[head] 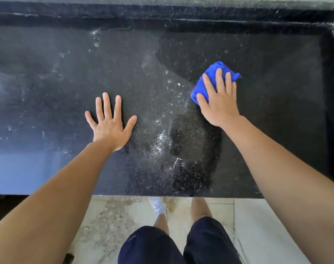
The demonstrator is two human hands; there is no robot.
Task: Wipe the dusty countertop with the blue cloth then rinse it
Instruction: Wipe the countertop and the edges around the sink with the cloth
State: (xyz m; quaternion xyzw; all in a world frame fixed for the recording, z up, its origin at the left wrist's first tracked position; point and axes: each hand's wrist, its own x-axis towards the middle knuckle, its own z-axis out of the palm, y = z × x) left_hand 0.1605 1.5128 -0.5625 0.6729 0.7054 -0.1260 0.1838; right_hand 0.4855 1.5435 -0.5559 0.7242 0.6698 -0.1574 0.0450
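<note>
Directly under R fingers (pixel 220 80): cloth (pixel 199 89) (bunched).

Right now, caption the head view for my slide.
Right hand presses blue cloth on dusty black countertop; left hand rests flat, fingers spread.

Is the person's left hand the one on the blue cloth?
No, the left hand lies spread flat on the bare countertop, while the right hand presses the blue cloth.
</note>
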